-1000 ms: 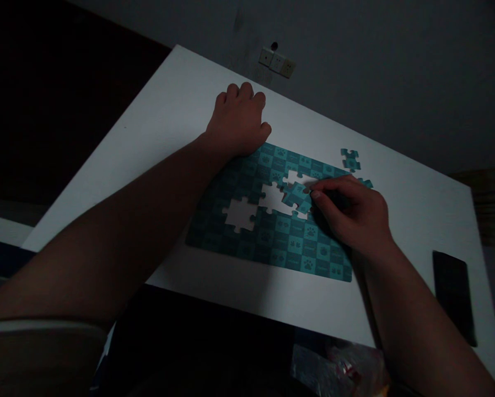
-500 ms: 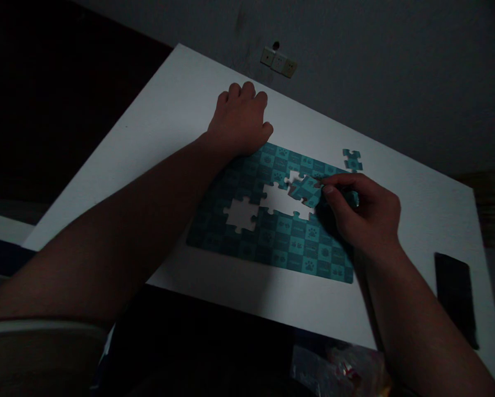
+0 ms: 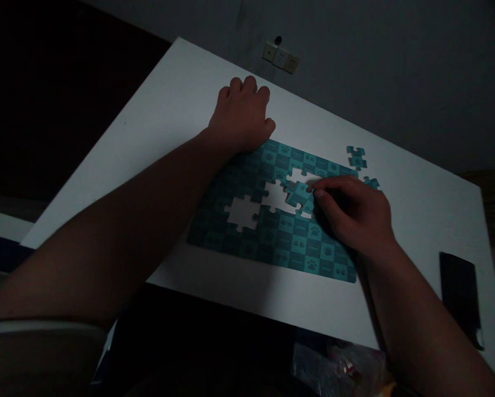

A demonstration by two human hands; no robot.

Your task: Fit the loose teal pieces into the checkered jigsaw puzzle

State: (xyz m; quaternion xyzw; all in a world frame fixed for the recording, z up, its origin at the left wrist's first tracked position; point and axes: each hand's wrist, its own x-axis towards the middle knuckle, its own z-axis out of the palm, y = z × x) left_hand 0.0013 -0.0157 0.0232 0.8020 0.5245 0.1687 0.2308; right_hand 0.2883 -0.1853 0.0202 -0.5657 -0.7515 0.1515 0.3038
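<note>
one teal jigsaw puzzle [image 3: 272,231], flat on a white table [image 3: 168,110], checkered with paw-print squares, two irregular gaps showing table through its middle. right hand [image 3: 355,218]: fingertips pinched on a loose puzzle piece [image 3: 299,197], pressing it at the edge of the larger gap. left hand [image 3: 241,118]: fingers curled under, holding nothing, heel resting on the puzzle's far left corner. two spare pieces [image 3: 356,157] lie near the far right corner. dark phone [image 3: 458,295] at the table's right edge.

No text is readable; the puzzle [image 3: 272,220] shows only paw-print signs.
</note>
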